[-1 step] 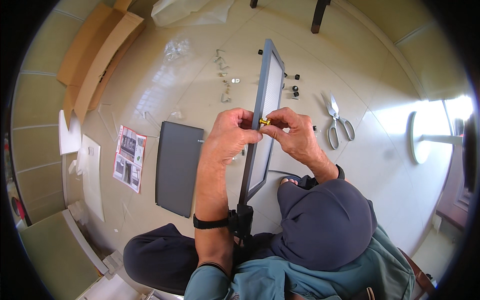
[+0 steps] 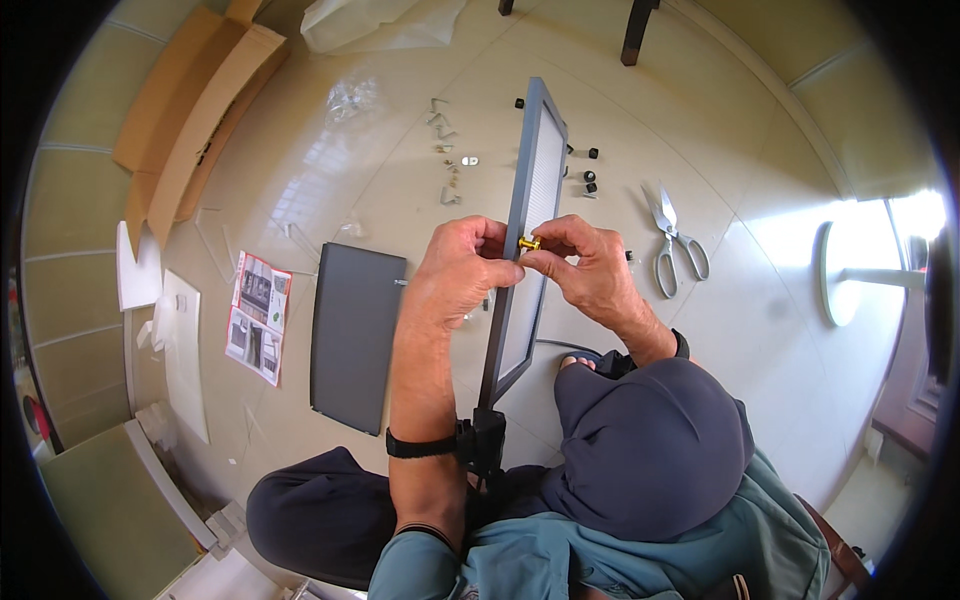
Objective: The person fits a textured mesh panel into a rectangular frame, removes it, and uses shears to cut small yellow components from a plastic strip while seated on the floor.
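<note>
A grey-framed panel stands on edge in front of me, with a pale textured inner face turned to the right. My left hand is closed on the panel's frame from the left, thumb against the edge and some fingertips hidden behind it. A small shiny gold knob sits at the middle of the frame's edge. From the right, my right hand pinches this knob between thumb and fingers. Whether the knob is fixed to the frame is too small to tell.
A flat dark grey panel lies left of my forearm, near a printed sheet. Metal brackets and black feet lie on the floor. Scissors rest to the right. An open cardboard box stands at the far left.
</note>
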### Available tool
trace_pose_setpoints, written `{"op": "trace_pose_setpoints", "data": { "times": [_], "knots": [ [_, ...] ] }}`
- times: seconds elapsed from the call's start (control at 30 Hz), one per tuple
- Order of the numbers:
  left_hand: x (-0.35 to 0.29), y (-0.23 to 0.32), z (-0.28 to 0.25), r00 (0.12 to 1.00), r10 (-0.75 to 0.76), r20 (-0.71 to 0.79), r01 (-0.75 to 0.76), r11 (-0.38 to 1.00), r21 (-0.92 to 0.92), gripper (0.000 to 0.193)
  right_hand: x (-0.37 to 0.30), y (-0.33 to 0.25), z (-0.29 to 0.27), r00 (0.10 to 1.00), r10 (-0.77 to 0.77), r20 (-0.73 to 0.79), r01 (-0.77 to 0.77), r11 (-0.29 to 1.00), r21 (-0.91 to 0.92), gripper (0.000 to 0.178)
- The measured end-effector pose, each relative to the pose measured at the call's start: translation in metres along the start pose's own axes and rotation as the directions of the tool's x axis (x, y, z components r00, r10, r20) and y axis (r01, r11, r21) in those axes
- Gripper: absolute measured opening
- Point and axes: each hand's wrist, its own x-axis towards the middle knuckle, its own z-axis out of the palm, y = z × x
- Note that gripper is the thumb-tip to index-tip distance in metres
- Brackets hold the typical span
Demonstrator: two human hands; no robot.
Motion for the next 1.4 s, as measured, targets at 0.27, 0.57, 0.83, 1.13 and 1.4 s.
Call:
{"op": "trace_pose_setpoints", "data": {
  "times": [0.27,0.57,0.83,1.13,1.4],
  "knots": [
    [0.007,-0.007,0.001,1.0,-0.013,0.021,0.012,0.999,0.037,0.033,-0.003,-0.002,-0.006,0.996,0.087,0.016,-0.087,0.996,0.007,0.024],
    [0.013,-0.014,0.006,1.0,-0.006,-0.002,0.007,0.994,0.113,0.033,-0.008,0.012,-0.004,0.997,0.081,0.017,-0.081,0.997,0.0,0.025],
    [0.014,-0.013,0.006,0.999,-0.034,0.004,0.033,0.992,0.12,0.031,-0.011,0.012,-0.005,0.966,0.249,0.07,-0.259,0.932,0.256,0.027],
    [0.014,-0.015,0.004,0.999,-0.039,0.008,0.039,0.999,0.031,0.031,-0.019,0.032,-0.008,0.913,0.347,0.213,-0.383,0.554,0.739,0.034],
    [0.012,-0.01,0.01,0.998,-0.069,0.011,0.069,0.998,0.009,0.03,-0.022,0.036,-0.01,0.908,0.35,0.23,-0.393,0.522,0.757,0.037]
  ]
}}
